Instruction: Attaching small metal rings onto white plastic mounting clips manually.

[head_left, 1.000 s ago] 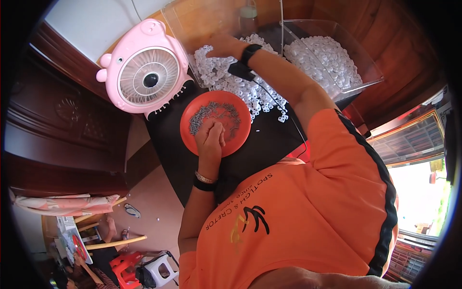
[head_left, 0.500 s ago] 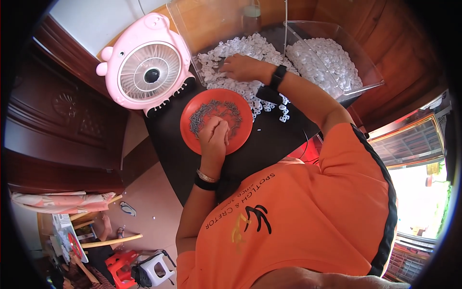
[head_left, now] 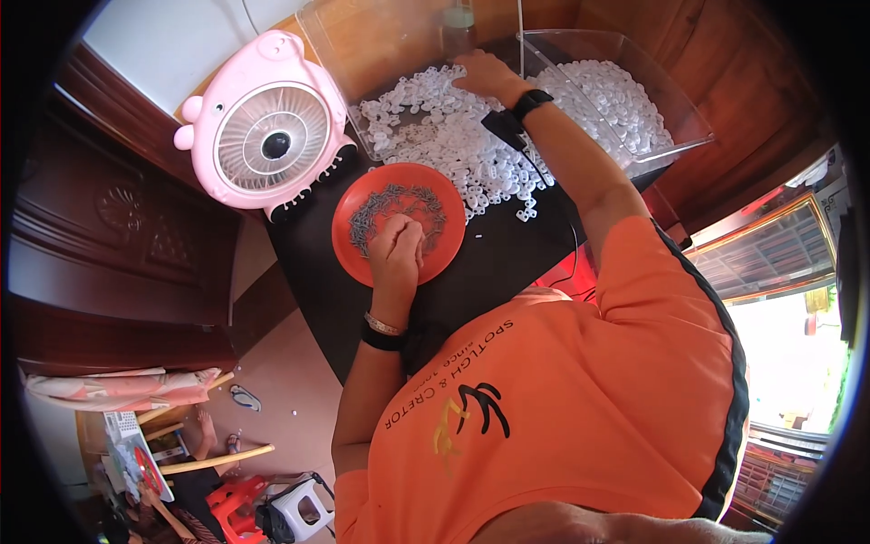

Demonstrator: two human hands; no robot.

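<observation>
My left hand (head_left: 396, 249) is over an orange plate (head_left: 442, 266), its fingers pressed together in a pinch. What sits between the fingertips is too small to make out. Around it in the plate lie many thin grey nails or screws (head_left: 426, 205). At the far side of a heap of small white plastic pieces with holes (head_left: 458, 145), my right hand (head_left: 489, 74) reaches with fingers loosely stretched and bent, partly hidden. I see nothing held in it. A black strap is on each wrist.
A pink pig-shaped fan (head_left: 263, 136) stands left of the plate. A clear bin (head_left: 671, 150) holds more white pieces at the right; a clear panel and a jar (head_left: 459, 34) stand behind. A black cable hangs near my right arm. Another person sits lower left by stools (head_left: 237, 508).
My right hand has moved from the heap's middle to its far right edge. The white pieces there have shifted and spread. My left hand stays pinched over the plate.
</observation>
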